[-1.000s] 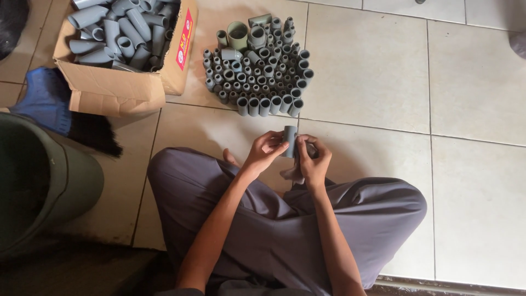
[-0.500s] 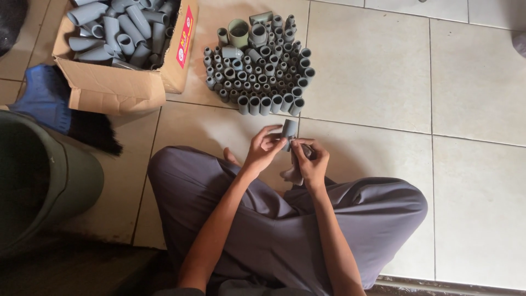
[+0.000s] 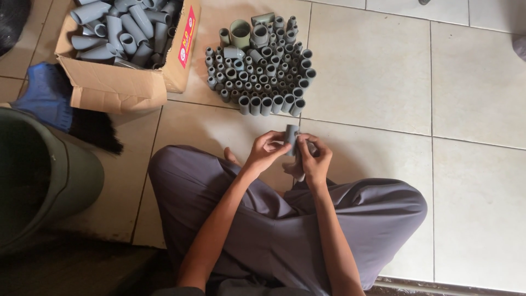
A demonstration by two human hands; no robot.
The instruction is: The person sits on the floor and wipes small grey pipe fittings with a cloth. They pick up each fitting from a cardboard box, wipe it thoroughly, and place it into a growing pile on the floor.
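I see my left hand [image 3: 267,151] and right hand [image 3: 313,160] both closed on one grey pipe sleeve [image 3: 291,137], held upright above my lap, a grey cloth [image 3: 296,171] under the right. Beyond, on the floor [image 3: 383,71], many dozens of sleeves stand in one cluster [image 3: 262,63], judged finished. Farthest, one cardboard box [image 3: 118,82] holds roughly twenty, judged pending.

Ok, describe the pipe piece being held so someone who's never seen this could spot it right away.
Find the person's crossed legs on the tiled floor. Just past the knees, the left hand and right hand meet around one short grey pipe piece, held upright. It is the only one off the floor, nearer the person than the standing cluster and away from the box.
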